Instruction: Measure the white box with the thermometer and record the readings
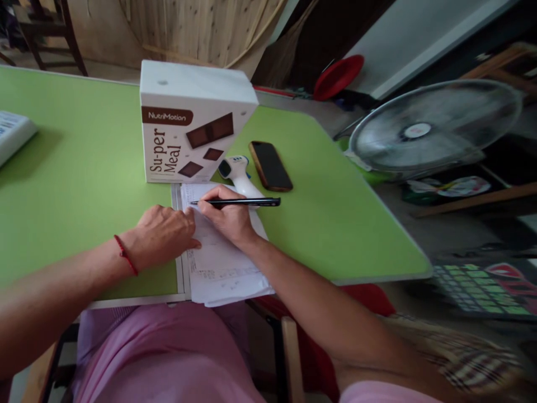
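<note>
Green tabletop (327, 240) spreads across my head-camera feed, and from my distant seat I see the right hand (230, 218) closed on a black pen (262, 202), thumb and fingers pinching it toward its tip. That tip points left, at the far left part of a stack of papers (229, 257). I have the left hand (168, 232) palm down along the left edge of the papers, fingers bent, its thumb out over the sheet; the underside is hidden, so I cannot tell whether it grips anything. A red bracelet (125, 254) circles the left wrist. The papers lie at the near side of the table, slightly overhanging its edge, with handwriting on the top sheet. Just beyond them I see a white box (165, 148) standing upright, printed "NutriMotion" and "Su-per Meal". Right of the box lies a white handheld device (242, 178), partly hidden by the right hand, and farther right a phone (271, 166) with a dark screen. Off the table, at the far right, stands a fan (419, 131).
</note>
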